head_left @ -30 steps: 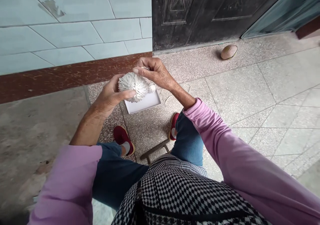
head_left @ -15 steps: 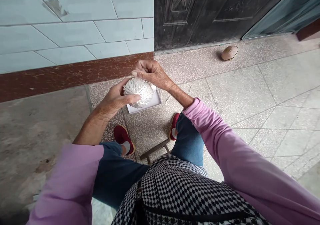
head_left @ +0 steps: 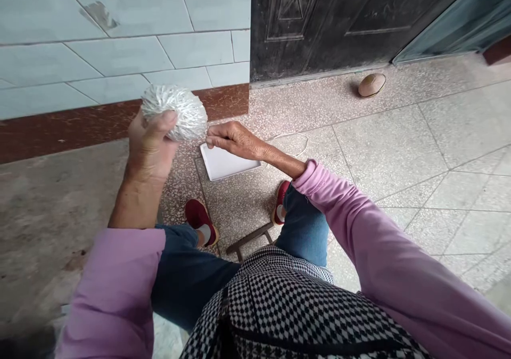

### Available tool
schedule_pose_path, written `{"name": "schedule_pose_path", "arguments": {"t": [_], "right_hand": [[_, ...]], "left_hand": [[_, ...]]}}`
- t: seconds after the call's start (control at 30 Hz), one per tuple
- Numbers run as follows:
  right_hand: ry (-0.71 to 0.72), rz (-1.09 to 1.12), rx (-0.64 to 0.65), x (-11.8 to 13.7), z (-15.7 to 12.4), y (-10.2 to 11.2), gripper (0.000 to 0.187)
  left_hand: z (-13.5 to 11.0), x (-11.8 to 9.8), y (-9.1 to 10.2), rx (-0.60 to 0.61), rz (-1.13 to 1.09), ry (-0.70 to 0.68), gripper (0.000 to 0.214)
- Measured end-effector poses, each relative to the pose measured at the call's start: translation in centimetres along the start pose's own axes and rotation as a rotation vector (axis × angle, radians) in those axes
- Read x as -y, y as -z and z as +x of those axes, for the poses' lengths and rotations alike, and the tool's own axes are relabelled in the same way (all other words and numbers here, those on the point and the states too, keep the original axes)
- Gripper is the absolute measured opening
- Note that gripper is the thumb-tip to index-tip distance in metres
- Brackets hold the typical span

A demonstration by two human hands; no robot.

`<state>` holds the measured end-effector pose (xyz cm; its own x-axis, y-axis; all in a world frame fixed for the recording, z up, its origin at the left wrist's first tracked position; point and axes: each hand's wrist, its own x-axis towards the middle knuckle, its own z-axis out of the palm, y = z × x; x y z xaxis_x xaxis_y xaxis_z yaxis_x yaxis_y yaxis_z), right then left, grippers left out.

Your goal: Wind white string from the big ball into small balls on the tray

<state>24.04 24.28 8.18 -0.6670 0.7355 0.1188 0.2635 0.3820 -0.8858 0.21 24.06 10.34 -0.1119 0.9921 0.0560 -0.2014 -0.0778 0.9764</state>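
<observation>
Head view: left hand [head_left: 149,140] grips a white string ball [head_left: 174,113] up and to the left of a white tray [head_left: 228,163].
Closed firmly around the ball, the left hand holds it clear of the tray; the right hand [head_left: 235,140], pinched nearly shut just beside the ball, hovers over the tray, and whether it holds a strand is too fine to tell.

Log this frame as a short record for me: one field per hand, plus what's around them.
left hand: raised, gripping a ball of white cord
right hand: fingertips pinched together beside the ball; any strand held is too fine to tell
floor: white flat tray below the hands, loop of white cord beyond it, on terrazzo floor
beyond: dark metal door, brown oval object near its sill
</observation>
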Motion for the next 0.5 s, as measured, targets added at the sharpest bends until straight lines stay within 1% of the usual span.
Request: {"name": "schedule_pose_path", "arguments": {"t": [0.07,0.13,0.23,0.27,0.33,0.4,0.5], "right_hand": [[0.028,0.008,0.047,0.6,-0.4,-0.4,0.046],[0.068,0.037,0.086,0.9,-0.6,-0.5,0.049],[0.09,0.103,0.051,1.4,-0.7,-0.1,0.059],[0.088,0.122,0.02,1.6,-0.6,0.2,0.063],[0.067,0.145,-0.068,2.1,-0.6,1.1,0.07],[0.019,0.154,-0.155,2.6,-0.5,2.1,0.073],[-0.065,0.172,-0.261,3.5,-0.7,3.2,0.073]], "left_hand": [[0.5,1.1,0.6,-0.08,0.111,-0.061,0.116],[0.6,1.8,1.1,-0.126,0.264,-0.112,0.117],[0.3,2.1,1.5,-0.121,0.512,-0.126,0.116],[0.0,2.0,1.6,-0.097,0.572,-0.109,0.113],[-0.4,1.7,1.6,-0.009,0.624,-0.053,0.105],[-0.8,1.4,1.6,0.109,0.597,0.007,0.101],[-1.4,1.1,1.2,0.26,0.502,0.08,0.103]]}}
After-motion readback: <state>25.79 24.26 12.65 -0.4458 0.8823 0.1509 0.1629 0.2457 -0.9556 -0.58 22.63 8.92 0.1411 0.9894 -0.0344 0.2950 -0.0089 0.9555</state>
